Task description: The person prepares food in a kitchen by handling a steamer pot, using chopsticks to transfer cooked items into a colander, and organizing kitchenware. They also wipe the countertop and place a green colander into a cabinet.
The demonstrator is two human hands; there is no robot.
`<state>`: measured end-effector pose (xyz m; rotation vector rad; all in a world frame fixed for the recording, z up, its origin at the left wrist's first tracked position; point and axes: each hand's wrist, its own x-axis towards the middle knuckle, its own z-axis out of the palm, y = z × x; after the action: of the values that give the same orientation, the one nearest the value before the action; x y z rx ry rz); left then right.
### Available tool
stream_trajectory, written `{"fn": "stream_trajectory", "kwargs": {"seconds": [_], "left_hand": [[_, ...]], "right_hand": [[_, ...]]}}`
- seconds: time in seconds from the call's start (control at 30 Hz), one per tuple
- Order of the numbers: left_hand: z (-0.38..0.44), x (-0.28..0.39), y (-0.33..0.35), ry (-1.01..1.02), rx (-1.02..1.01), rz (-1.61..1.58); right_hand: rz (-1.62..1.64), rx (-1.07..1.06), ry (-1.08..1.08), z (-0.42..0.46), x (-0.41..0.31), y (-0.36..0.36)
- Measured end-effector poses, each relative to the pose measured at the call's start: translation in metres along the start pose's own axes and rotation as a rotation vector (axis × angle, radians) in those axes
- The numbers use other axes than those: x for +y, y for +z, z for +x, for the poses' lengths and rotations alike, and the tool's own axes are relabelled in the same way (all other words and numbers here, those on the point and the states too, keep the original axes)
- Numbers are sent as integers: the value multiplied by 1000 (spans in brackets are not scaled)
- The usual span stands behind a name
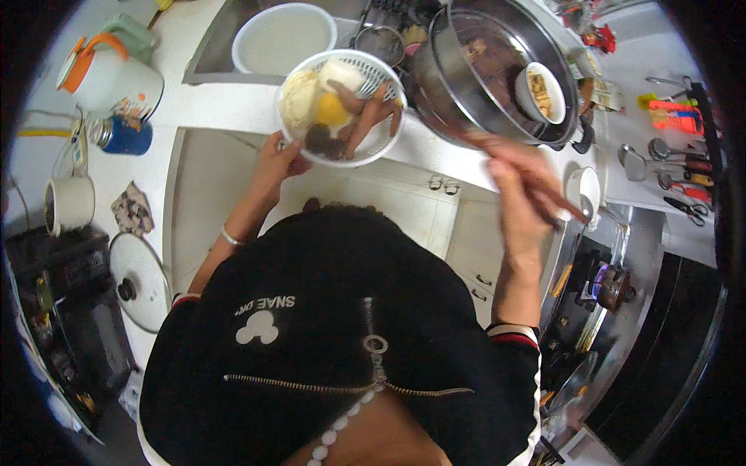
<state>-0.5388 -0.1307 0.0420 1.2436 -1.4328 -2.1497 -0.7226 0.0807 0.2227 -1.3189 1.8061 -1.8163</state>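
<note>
My left hand (287, 158) grips the near left rim of a white plastic colander (356, 160). In the colander lie a yellow round food (332, 109), pale bun-like pieces (299, 99), a dark brown lump (322, 140) and several long brown sausage-like pieces (364, 123). My right hand (516, 180), blurred, is closed on brown chopsticks (556, 204), at the near side of a large tilted steel pot (446, 76). Inside the pot stand a white bowl (556, 99) with yellow-brown food and some brown food at the bottom.
A white basin (285, 38) stands at the sink. On the left are a white kettle (125, 84), a blue flask (128, 136) and a glass lid (140, 279). Utensils (670, 154) hang on the right wall above a stove with a small pan (615, 288).
</note>
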Motion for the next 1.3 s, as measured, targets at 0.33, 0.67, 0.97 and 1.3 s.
{"fn": "stream_trajectory", "kwargs": {"seconds": [0.33,0.67,0.97,1.3], "left_hand": [[-5,7,4,1,-25,-60],[-1,0,0,12,-71,-28],[1,2,1,25,-67,8],[-1,-1,-2,-6,-40,-43]], "right_hand": [[-319,396,18,44,20,-47],[-384,380,2,51,36,-40],[-392,554,-184,40,12,-65],[-145,-29,39,-4,5,15]]}}
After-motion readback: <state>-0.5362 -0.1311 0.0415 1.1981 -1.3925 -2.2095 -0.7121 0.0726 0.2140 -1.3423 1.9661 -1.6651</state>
